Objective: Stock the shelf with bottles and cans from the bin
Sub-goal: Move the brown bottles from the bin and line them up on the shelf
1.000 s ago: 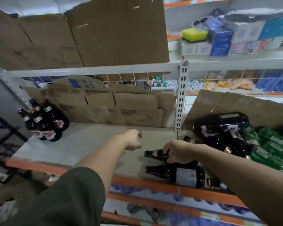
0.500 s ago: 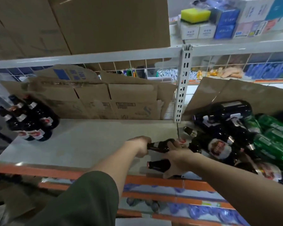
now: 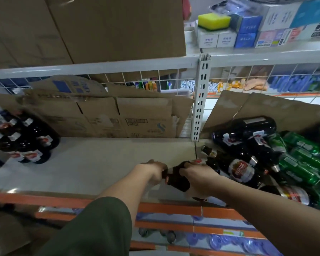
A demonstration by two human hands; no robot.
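Stocked: standing bottles (image 3: 24,139), one cluster at 9 o'clock on the shelf (image 3: 100,163). In hand: dark bottle (image 3: 177,181), centre front, left hand (image 3: 153,171) curled round its neck end and right hand (image 3: 198,175) wrapped over its body. Outstanding: heaped bottles (image 3: 244,145) and green cans (image 3: 303,159) at 3 o'clock, so the task is judged early.

A dark bottle (image 3: 222,162) bears a round label (image 3: 242,171) that seems to read "U8"; other print is blurred.
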